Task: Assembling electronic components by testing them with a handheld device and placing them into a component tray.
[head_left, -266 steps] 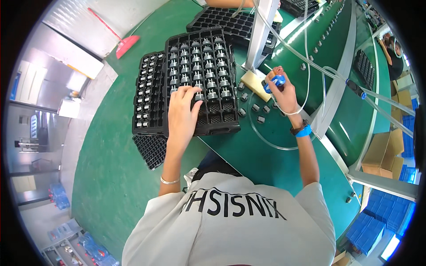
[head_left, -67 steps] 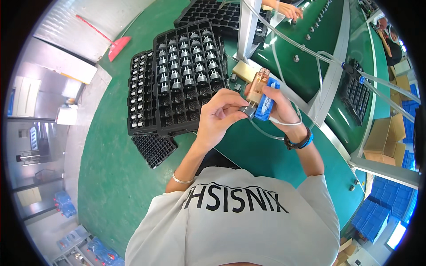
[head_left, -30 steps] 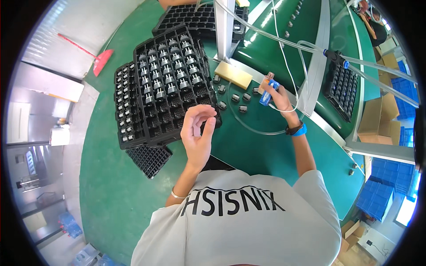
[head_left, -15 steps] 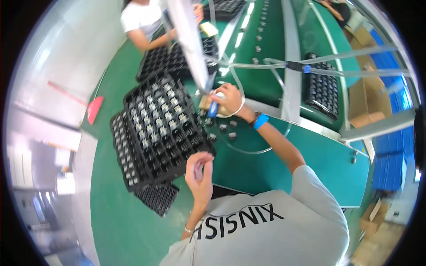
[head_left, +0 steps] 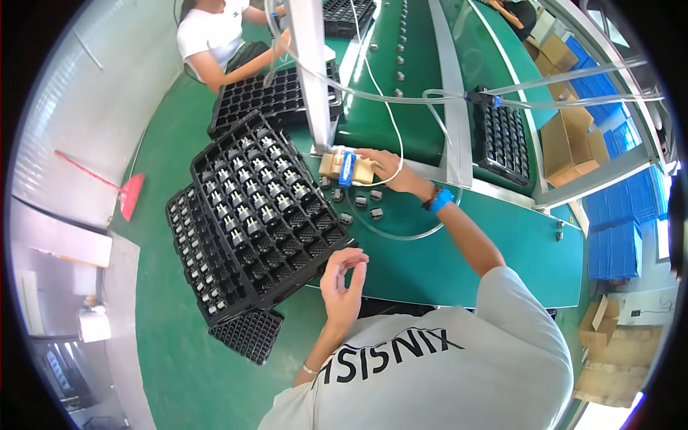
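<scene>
The large black compartment tray [head_left: 297, 256] is partly filled; two-pin plug inserts [head_left: 269, 215] stand in its far and middle rows, while the few rows nearest the person hold none and look to be what is left.

The left hand [head_left: 340, 287] is just beside the tray's near right corner, thumb and fingers curled toward each other with a small gap; nothing shows between them; the right hand [head_left: 390, 172], right of the tray, has its fingers reaching over the yellow block [head_left: 365, 173], and whether they grip anything I cannot tell; the blue-bodied handheld tool [head_left: 347, 170] lies across that block, right of the tray.

Counts: one tool; one block; five inserts in the nearest filled row, roughly thirty in all, the far ones too small to count surely; six loose dark plug bodies [head_left: 360, 201] on the green tabletop [head_left: 459, 258] right of the tray, near the block, others perhaps hidden; two more small parts [head_left: 560, 229] well off to its right; one tray of white-tipped pieces [head_left: 193, 247] on its left, partly covered; one small-celled grid tray [head_left: 247, 335] below its near edge.
</scene>
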`<state>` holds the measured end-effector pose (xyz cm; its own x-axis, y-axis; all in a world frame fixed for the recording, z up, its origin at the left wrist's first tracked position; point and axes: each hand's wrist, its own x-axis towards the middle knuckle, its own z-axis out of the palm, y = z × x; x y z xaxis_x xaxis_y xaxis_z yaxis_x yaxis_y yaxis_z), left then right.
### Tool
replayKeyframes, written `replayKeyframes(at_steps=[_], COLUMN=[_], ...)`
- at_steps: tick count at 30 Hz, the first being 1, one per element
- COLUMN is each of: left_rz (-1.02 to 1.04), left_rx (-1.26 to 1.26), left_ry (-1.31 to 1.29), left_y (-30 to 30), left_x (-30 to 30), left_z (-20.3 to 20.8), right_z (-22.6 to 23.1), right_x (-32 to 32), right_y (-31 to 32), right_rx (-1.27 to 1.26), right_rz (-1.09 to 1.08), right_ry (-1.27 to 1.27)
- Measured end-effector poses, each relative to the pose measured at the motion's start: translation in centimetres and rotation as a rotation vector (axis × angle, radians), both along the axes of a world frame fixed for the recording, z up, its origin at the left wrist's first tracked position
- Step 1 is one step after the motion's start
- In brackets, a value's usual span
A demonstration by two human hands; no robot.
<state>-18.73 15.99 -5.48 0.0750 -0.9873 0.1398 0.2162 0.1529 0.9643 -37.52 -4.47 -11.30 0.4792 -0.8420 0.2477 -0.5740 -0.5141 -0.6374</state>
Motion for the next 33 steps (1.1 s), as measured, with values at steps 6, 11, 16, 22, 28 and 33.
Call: replayKeyframes(at_steps=[6, 11, 16, 22, 28, 33], left_rz=[-0.087, -0.153, -0.177, -0.109, -0.199, -0.251], left_rx=[0.001, 0.013, 0.024, 0.052, 0.066, 0.099], left_ry=[0.047, 0.025, 0.002, -0.066, -0.056, -0.070], left_y=[0.3, 0.6, 0.6, 1.0, 0.4, 0.5], left_x=[0.4, 0.8, 0.4, -0.4, -2.1, -4.7], left_z=[-0.3, -0.1, -0.4, -0.3, -2.1, -1.5], right_z=[-1.4, -1.2, 0.3, 0.1, -3.8, -5.4], right_x=[0.2, 2.3, 0.0, -17.8, -39.7, -39.9], right_y=[-0.7, 0.0, 2.4, 5.3, 8.0, 7.0], right_rx=[0.006, -0.114, -0.105, -0.323, 0.085, 0.271], right_rz=[0.026, -0.041, -0.293, -0.893, -1.426, -1.069], right_ry=[0.082, 0.214, 0.245, 0.330, 0.207, -0.140])
